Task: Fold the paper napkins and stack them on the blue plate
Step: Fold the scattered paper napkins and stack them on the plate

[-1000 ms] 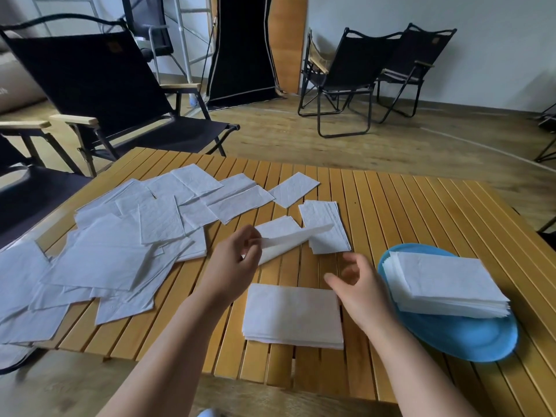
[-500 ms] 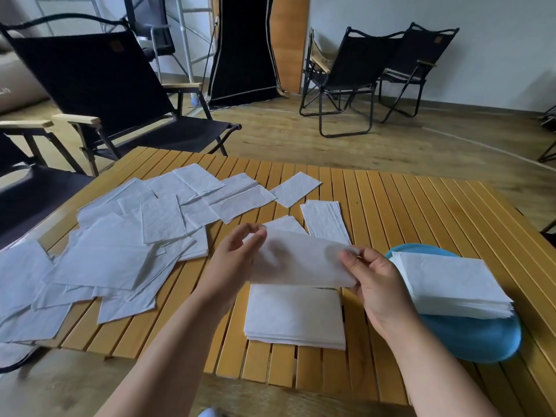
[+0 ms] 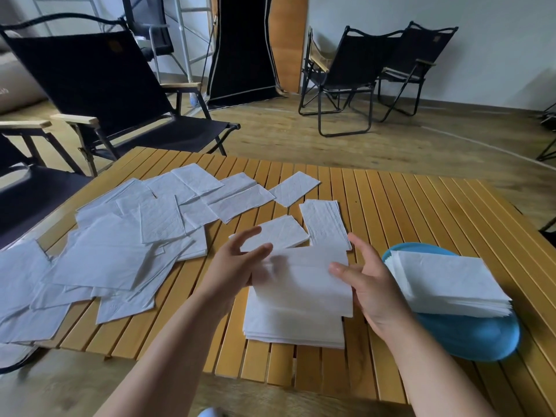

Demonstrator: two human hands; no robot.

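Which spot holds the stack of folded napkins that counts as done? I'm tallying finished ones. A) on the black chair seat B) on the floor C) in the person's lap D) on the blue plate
D: a thick stack of folded napkins rests on the blue plate, right of the right hand.

Bare slats (image 3: 421,212) beyond blue plate (image 3: 469,338); loose napkins (image 3: 114,251) crowding left

Napkins (image 3: 120,254) were white; plate (image 3: 469,341) was blue; slatted table (image 3: 421,212) was yellow-orange; folding chairs (image 3: 99,85) were black.
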